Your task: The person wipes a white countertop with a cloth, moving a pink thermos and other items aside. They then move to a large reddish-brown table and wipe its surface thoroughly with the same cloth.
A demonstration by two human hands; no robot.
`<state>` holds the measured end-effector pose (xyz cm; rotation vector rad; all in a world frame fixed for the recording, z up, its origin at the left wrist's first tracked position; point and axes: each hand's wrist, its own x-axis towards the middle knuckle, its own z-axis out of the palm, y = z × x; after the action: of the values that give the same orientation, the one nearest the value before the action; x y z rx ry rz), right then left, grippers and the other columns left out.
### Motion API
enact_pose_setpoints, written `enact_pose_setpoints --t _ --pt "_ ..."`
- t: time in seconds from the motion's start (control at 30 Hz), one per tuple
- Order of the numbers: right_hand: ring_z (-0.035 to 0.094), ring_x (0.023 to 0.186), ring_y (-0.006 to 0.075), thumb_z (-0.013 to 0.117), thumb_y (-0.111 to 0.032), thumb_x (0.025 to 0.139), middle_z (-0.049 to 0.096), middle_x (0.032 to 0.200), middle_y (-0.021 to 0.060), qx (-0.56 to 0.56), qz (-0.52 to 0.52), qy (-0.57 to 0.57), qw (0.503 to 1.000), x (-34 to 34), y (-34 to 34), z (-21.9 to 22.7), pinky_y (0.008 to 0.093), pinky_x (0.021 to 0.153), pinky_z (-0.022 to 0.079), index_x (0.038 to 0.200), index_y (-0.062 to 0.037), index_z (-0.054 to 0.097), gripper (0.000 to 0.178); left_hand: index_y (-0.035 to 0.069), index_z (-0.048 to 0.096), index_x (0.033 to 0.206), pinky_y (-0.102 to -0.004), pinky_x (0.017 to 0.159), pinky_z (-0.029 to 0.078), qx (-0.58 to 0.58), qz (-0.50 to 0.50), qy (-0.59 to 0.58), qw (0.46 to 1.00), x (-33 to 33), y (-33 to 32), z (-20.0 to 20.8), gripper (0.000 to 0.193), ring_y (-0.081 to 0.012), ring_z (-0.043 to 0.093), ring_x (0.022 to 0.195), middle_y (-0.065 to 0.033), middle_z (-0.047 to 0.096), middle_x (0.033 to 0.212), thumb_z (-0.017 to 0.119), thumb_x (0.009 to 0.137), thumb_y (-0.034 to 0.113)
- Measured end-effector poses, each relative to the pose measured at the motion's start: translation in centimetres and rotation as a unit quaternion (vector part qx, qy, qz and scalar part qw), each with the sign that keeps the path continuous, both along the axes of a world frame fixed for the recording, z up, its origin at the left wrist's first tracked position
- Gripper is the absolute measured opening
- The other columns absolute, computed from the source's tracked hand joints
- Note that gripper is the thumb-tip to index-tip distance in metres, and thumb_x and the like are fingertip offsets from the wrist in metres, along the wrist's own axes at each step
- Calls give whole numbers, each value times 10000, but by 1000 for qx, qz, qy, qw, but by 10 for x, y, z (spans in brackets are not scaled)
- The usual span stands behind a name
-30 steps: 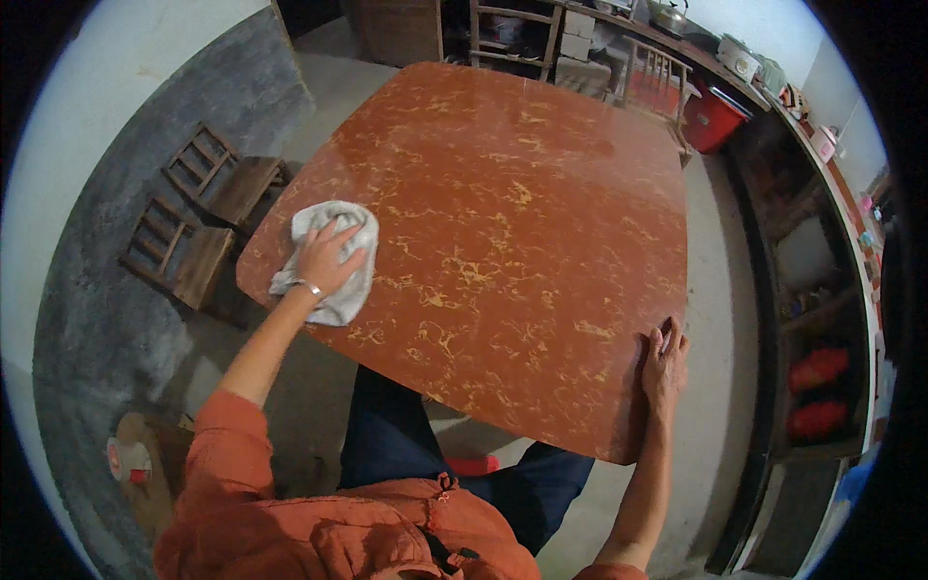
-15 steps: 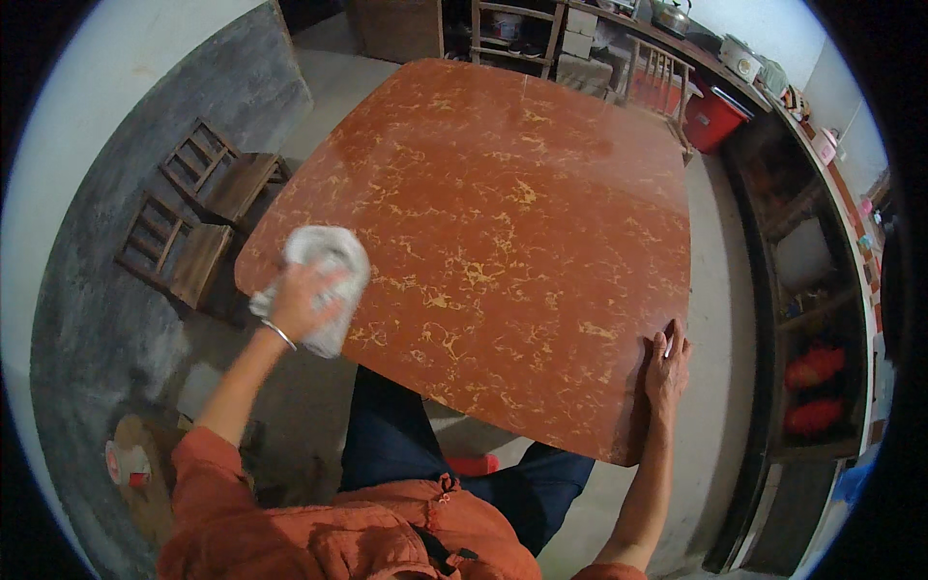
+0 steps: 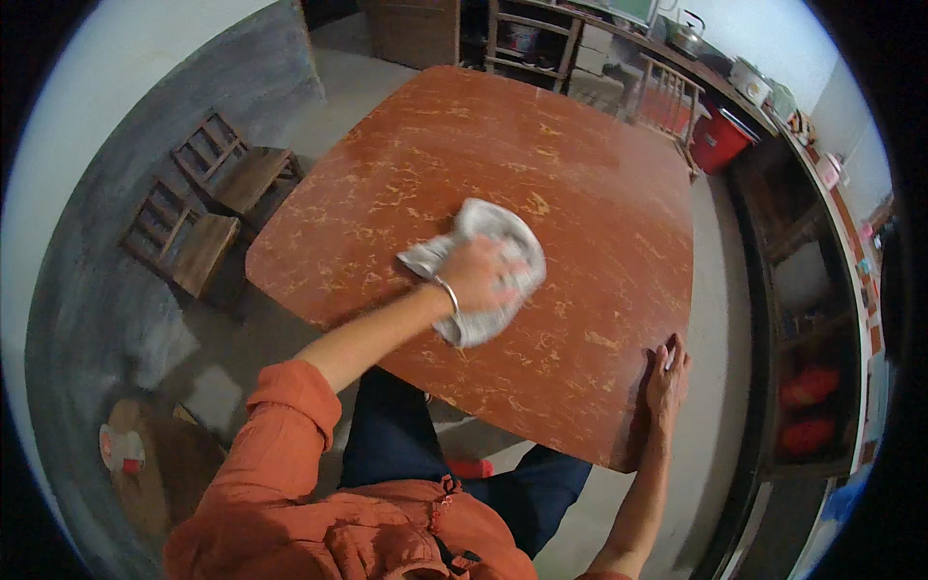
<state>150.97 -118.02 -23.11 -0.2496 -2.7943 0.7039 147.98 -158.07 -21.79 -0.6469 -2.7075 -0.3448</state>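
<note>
A crumpled pale grey-white cloth lies on a reddish-brown table with yellow marbled streaks. My left hand, wearing a silver bangle, presses on the cloth near the middle of the tabletop, and its fingers are smeared by motion. Corners of the cloth stick out to the left of the hand and below it. At the table's right edge, close to its near corner, rests my right hand. Its fingers point forward along the edge, and no loose object shows in it.
Two small wooden chairs stand left of the table by the wall. A slatted chair and a red bucket are at the far right. Dark shelving runs along the right side. A kettle sits on the back counter.
My left hand has swept the cloth rightward from the table's left side to near its middle. The right hand stays at the right edge, and the whole view has shifted slightly.
</note>
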Motion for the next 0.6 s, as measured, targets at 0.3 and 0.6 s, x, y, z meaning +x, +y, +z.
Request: enact_pose_setpoints --t 0.3,0.6 --pt "515 1163 380 421 -442 968 422 1358 177 12 1 19 1000 2 14 -7 451 929 436 1384 -141 412 514 294 624 1206 -430 899 433 19 -93 -37 995 156 -107 9 455 -301 542 1003 -110 530 1296 662 773 427" --pt "526 1145 381 424 -444 961 438 1352 154 38 -30 -23 999 0 5 -5 459 909 444 1378 -177 407 496 250 573 1281 -432 1075 292 -32 441 -76 894 47 -296 -17 521 -373 408 1253 -149 484 1372 559 834 516"
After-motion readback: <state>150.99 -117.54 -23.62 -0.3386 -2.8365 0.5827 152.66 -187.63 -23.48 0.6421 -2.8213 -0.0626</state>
